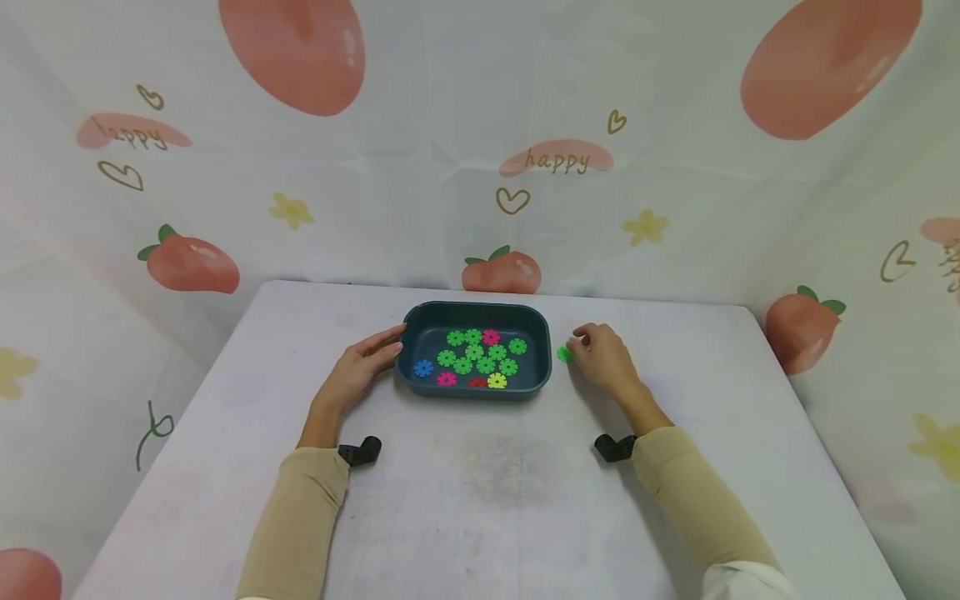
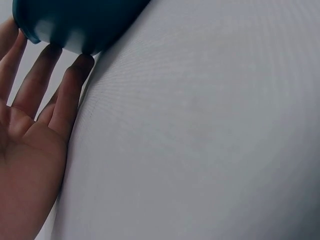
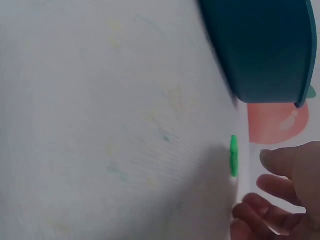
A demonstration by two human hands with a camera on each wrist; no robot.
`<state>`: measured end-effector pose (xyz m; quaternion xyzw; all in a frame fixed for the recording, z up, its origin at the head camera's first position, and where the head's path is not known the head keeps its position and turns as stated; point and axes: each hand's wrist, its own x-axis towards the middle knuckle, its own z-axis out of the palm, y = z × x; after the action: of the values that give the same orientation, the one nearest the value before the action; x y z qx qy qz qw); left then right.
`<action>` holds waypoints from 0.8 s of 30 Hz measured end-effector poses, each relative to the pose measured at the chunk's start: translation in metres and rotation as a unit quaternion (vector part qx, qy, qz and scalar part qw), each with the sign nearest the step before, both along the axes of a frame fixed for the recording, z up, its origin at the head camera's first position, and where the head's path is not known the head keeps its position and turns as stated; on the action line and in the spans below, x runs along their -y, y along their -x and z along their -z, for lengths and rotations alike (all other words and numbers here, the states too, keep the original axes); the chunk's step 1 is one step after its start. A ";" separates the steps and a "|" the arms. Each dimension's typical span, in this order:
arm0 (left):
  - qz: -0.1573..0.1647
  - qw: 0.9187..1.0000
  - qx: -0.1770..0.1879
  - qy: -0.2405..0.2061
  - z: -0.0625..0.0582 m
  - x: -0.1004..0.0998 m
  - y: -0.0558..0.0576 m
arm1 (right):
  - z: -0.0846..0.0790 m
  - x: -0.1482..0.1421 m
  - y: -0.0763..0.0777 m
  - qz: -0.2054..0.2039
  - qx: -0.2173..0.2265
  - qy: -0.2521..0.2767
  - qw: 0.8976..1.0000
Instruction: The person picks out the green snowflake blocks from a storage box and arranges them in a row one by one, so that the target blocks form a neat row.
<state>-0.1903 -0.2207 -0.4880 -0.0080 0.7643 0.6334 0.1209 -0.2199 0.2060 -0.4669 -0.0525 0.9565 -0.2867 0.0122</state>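
While one green disc (image 1: 563,355) lay on the table (image 1: 472,533) by the right edge of the tray (image 1: 472,394), the right hand (image 1: 604,358) was near it, loosely curled, pinching nothing; pickup seemed the step, calling for a pinch. Inside were nine green discs (image 1: 474,352), two pink (image 1: 446,379), one red (image 1: 477,383), one blue (image 1: 423,368), one yellow (image 1: 497,381); the left hand (image 1: 357,369), spread, touched the left edge.

The tray (image 1: 474,394) is coloured dark teal, the discs (image 1: 474,352) green, pink, blue, red and yellow; the white backdrop (image 1: 420,108) is patterned with reddish fruit (image 1: 193,264).
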 end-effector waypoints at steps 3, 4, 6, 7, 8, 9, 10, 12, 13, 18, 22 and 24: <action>-0.002 1.000 -0.001 0.003 0.000 0.000 0.000 | -0.002 -0.001 -0.001 -0.004 -0.004 -0.005 1.000; -0.002 1.000 -0.001 0.004 0.000 0.000 0.000 | -0.003 -0.002 -0.001 -0.005 -0.006 -0.007 1.000; -0.003 1.000 -0.001 0.005 0.000 0.000 0.000 | -0.005 -0.002 -0.001 -0.005 -0.011 -0.009 1.000; -0.003 1.000 -0.001 0.004 0.000 0.000 0.000 | -0.006 -0.002 -0.001 -0.004 -0.014 -0.011 1.000; -0.003 1.000 0.001 0.005 0.000 0.000 0.000 | -0.007 -0.001 -0.001 -0.002 -0.014 -0.015 1.000; -0.003 1.000 0.003 0.003 0.000 0.000 0.000 | -0.008 -0.001 -0.002 0.000 -0.013 -0.018 1.000; -0.003 1.000 0.005 0.002 0.000 0.000 0.000 | -0.010 0.000 -0.002 0.002 -0.012 -0.024 1.000; -0.004 1.000 0.007 0.002 -0.001 0.000 0.000 | -0.013 0.001 -0.002 0.005 -0.011 -0.036 0.999; -0.003 1.000 0.006 0.003 -0.002 0.000 0.000 | -0.015 0.002 -0.002 0.004 -0.012 -0.046 0.999; 0.000 1.000 0.005 0.004 -0.003 0.000 0.001 | -0.024 0.006 -0.002 -0.008 -0.033 -0.083 0.996; 0.000 1.000 0.010 0.004 -0.003 -0.001 0.000 | -0.032 0.009 -0.002 -0.020 -0.042 -0.106 0.993; 0.000 1.000 0.012 0.003 -0.003 -0.002 0.000 | -0.035 0.010 -0.002 -0.025 -0.043 -0.118 0.992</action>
<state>-0.1904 -0.2190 -0.4847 -0.0157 0.7645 0.6312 0.1298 -0.2183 0.1963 -0.4321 -0.0870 0.9817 -0.1689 -0.0161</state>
